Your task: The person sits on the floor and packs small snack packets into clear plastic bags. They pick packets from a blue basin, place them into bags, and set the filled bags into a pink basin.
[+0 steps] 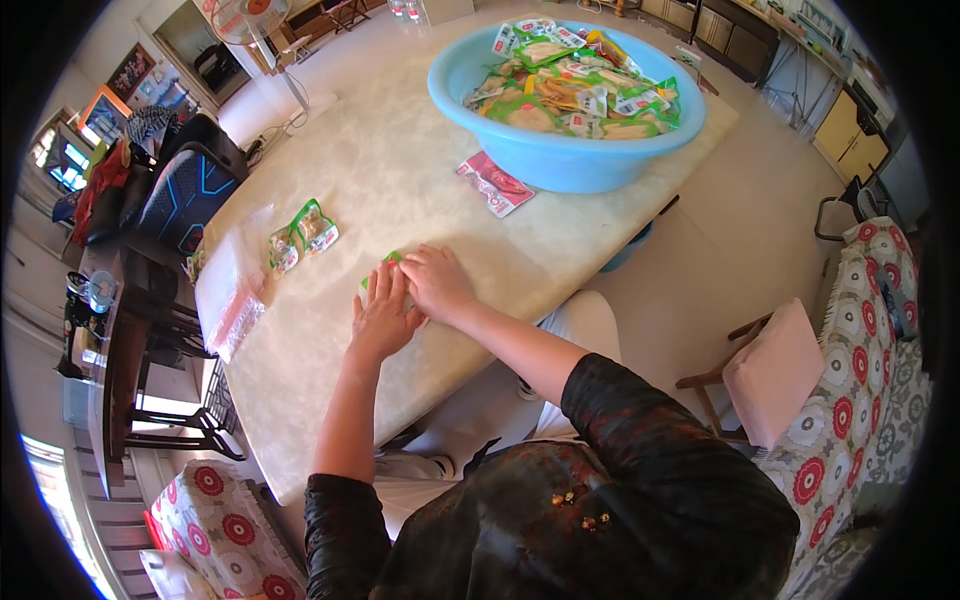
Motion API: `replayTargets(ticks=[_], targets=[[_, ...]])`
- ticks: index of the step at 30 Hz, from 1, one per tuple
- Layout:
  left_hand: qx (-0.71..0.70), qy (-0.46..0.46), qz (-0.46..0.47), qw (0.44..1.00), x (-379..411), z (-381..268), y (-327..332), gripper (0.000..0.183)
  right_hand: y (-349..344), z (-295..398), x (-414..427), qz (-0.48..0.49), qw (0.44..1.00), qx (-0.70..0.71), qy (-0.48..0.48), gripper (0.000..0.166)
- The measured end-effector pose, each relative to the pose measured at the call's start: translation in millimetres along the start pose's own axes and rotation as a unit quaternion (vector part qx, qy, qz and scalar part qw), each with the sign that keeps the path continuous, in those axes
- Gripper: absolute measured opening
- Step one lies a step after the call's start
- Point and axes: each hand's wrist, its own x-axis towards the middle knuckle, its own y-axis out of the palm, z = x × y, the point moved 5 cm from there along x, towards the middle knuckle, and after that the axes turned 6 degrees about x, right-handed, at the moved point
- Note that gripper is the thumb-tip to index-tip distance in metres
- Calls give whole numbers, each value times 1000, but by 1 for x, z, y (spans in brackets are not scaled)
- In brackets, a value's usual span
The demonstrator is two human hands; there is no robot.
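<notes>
Both my hands rest over a small green-edged food packet (393, 257) on the pale marbled tabletop. My left hand (382, 315) lies over the packet with fingers stretched away from me and covers most of it. Beside it, touching it, my right hand (440, 283) is laid across the packet's right side; whether its thumb pinches the packet is hidden. To the left lie two clear-fronted packets with green edges, a nearer-left packet (283, 250) and a right packet (316, 227). A red and white packet (496, 184) lies flat, close to the basin's front.
A light blue plastic basin (562, 166) full of sealed food packets (559, 94) stands at the table's far end. A stack of clear plastic bags (231, 281) lies at the left edge. A pedestal fan (262, 45), a gaming chair (187, 187) and a pink-cushioned chair (776, 375) surround the table (375, 150).
</notes>
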Motion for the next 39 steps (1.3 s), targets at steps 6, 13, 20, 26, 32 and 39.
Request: replayTargets(ticks=[6,13,20,26,32,39], targets=[[-31,-29,-18,999,-15,0,12,83,2,3,-12,17,998,-49,-25,27],[-32,-31,-60,997,-24,8,18,85,-210,5,86,-147,982,65,-100,14],[-26,-25,-71,997,-19,0,7,83,-240,-137,130,185,932,-215,227,50],[-51,-46,-85,994,-27,9,12,79,-236,-139,134,151,935,-189,258,63],[-76,-46,-92,992,-28,10,10,77,-252,-135,143,24,972,-160,170,47],[-80,-22,-89,993,-39,19,14,77,-260,-30,114,-245,965,83,-32,24]])
